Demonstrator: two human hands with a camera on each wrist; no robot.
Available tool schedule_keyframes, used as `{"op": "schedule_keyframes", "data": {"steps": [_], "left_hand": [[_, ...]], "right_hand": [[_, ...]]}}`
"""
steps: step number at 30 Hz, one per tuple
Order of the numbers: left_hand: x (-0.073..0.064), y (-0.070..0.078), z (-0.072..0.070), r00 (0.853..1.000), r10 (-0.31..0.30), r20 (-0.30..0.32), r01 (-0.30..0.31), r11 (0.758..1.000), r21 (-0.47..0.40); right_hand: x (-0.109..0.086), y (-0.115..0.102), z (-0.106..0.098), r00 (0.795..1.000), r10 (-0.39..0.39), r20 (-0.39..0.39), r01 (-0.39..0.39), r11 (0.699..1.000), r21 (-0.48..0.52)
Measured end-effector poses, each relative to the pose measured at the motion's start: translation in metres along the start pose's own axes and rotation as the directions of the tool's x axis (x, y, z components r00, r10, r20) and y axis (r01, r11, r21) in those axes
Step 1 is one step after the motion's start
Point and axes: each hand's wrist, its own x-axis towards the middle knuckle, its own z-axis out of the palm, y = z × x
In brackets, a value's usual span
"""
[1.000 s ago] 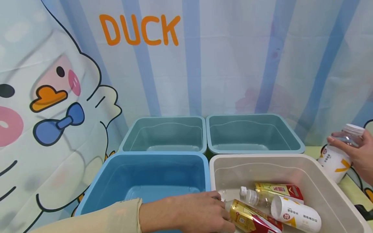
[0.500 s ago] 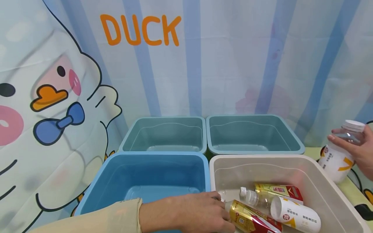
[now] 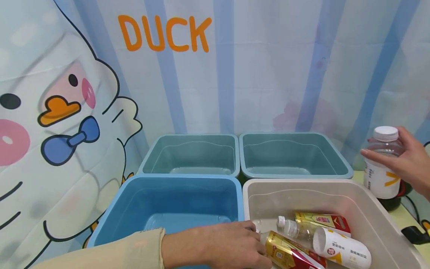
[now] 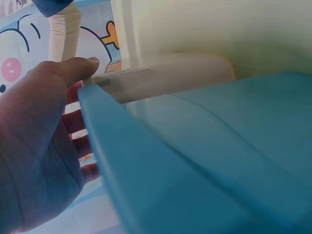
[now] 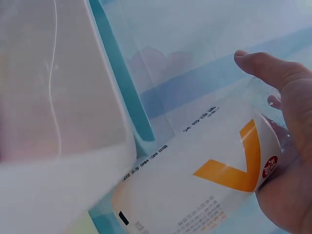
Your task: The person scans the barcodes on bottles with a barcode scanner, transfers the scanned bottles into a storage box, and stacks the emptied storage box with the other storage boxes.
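Observation:
My right hand (image 3: 410, 160) grips a clear plastic bottle (image 3: 383, 183) by its upper part, thumb across the front. The bottle is upright, with a white cap and a white label bearing an orange mark; the label (image 5: 209, 175) fills the middle of the right wrist view, next to the beige bin. My left hand (image 3: 225, 244) lies over the rims between the blue bin (image 3: 147, 177) and the beige bin (image 3: 299, 183), fingers hanging on the beige side near a gold-and-red can (image 3: 280, 251). From below, the left wrist view shows the left thumb (image 4: 78, 68) close to the blue rim.
Inside the beige bin lie another gold-and-red can (image 3: 336, 220), a clear bottle (image 3: 304, 229) and a white-labelled bottle (image 3: 349, 248). Two teal bins (image 3: 188, 138) (image 3: 295, 136) stand behind. A dark object (image 3: 391, 203) and a black item (image 3: 414, 234) are right of the beige bin.
My right hand has moved up and to the left with the bottle, which now stands more upright. The left hand keeps its place on the rims. The view has shifted slightly.

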Motion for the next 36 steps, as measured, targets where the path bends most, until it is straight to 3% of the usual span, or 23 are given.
{"op": "schedule_keyframes", "data": {"steps": [8,15,19,25,36], "left_hand": [[0.000,0.000,0.000,1.000,-0.004,0.008,0.004,1.000,0.010],[0.000,0.001,-0.001,1.000,-0.012,0.013,0.013,1.000,-0.003],[-0.001,0.001,-0.001,1.000,-0.014,0.013,0.014,1.000,-0.005],[0.000,0.001,-0.001,1.000,-0.019,0.010,0.019,1.000,-0.007],[0.000,0.001,0.000,0.999,-0.030,0.012,0.031,0.999,-0.022]], "right_hand": [[0.011,-0.034,0.008,0.984,-0.179,0.007,0.177,0.968,-0.180],[0.020,-0.057,0.015,0.950,-0.305,0.067,0.312,0.925,-0.217],[0.026,-0.067,0.022,0.905,-0.407,0.120,0.424,0.876,-0.228],[0.035,-0.082,0.039,0.796,-0.569,0.205,0.603,0.772,-0.202],[0.038,-0.112,0.075,0.722,-0.554,0.414,0.674,0.699,-0.239]]}}
